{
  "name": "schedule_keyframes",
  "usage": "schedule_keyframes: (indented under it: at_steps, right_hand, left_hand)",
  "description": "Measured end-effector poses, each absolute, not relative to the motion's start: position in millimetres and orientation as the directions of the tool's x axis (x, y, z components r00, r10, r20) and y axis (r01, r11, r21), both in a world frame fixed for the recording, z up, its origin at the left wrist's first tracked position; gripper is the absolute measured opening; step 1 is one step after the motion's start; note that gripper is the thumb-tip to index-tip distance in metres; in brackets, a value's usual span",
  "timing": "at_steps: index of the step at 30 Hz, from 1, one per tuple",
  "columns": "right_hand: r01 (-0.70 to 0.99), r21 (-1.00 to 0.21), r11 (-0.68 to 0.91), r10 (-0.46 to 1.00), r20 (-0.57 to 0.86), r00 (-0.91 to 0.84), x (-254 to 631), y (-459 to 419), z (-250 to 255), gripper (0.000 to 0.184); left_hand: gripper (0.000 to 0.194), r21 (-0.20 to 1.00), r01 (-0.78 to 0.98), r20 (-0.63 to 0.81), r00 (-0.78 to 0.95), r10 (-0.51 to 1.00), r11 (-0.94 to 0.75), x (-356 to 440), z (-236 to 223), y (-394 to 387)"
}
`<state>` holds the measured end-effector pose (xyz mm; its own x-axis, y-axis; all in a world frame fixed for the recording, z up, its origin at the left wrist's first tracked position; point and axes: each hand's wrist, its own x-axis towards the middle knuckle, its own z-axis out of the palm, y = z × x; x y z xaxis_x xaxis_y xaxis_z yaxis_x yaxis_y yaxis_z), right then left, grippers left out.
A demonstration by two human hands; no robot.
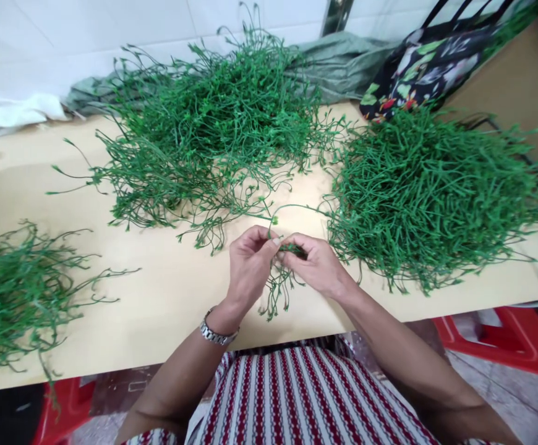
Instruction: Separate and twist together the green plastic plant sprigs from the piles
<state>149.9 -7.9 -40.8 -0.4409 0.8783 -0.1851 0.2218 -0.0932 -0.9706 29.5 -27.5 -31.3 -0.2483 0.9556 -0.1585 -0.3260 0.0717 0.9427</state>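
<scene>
In the head view both hands meet over the pale tabletop (167, 321), close to its front edge. My right hand (313, 262) is closed around a small bunch of thin green plastic stems (278, 290), whose tips hang down below the fingers. My left hand (253, 259), with a metal watch on its wrist, pinches a green stem at the same spot, thumb against fingers. One long stem (297, 206) arches above the hands toward the right pile. The exact point where the stems join is hidden by the fingertips.
Tangled heaps of green stems lie at the back (213, 117), on the right (436, 191) and at the left edge (13, 290). A floral bag (426, 68) and a cardboard sheet (519, 86) stand back right. Red stools (510, 340) are below the table.
</scene>
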Motion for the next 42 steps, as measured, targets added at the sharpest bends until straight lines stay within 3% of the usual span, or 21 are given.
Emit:
schedule_keyframes:
  at_steps: [4,9,15,22,25,27,32,36,39,42]
  right_hand:
    - [0.194,-0.981,-0.01,0.911,-0.089,-0.403,147,-11,-42,0.011]
    - [0.13,-0.978,0.161,0.934,0.109,-0.342,145,-16,-46,0.01]
    - [0.034,-0.959,0.282,0.898,0.251,-0.361,145,-17,-49,0.009]
    - [-0.029,-0.95,0.311,0.866,0.296,-0.403,147,-17,-54,0.01]
    - [-0.105,-0.951,0.292,0.809,0.304,-0.504,149,-18,-51,0.012]
    - [-0.127,-0.955,0.269,0.799,0.295,-0.524,151,-16,-46,0.015]
    - [-0.053,-0.984,0.169,0.925,0.177,-0.336,165,3,-36,0.022]
    - [0.161,-0.946,0.281,0.936,0.233,-0.264,175,12,-32,0.02]
    - [0.274,-0.879,0.389,0.89,0.282,-0.359,169,6,-30,0.016]
    - [0.29,-0.869,0.401,0.834,0.216,-0.507,155,-3,-33,0.015]
  left_hand:
    - [0.008,0.868,-0.494,-0.205,-0.258,0.944,0.053,32,-31,-28]
    - [0.012,0.681,-0.695,-0.371,-0.056,0.927,0.231,26,-25,-25]
    - [0.011,0.609,-0.719,-0.403,0.085,0.911,0.336,21,-19,-24]
    - [0.013,0.598,-0.736,-0.418,0.052,0.907,0.318,25,-20,-22]
    - [0.016,0.575,-0.763,-0.434,0.022,0.901,0.296,20,-18,-18]
    - [0.016,0.617,-0.751,-0.403,-0.042,0.914,0.237,15,-15,-15]
    - [0.012,0.794,-0.583,-0.29,-0.118,0.95,0.17,7,-13,-16]
    - [0.013,0.854,-0.491,-0.276,-0.149,0.949,0.172,9,-17,-19]
    - [0.012,0.873,-0.461,-0.275,-0.193,0.942,0.16,13,-18,-19]
    - [0.01,0.871,-0.472,-0.26,-0.205,0.944,0.137,18,-19,-19]
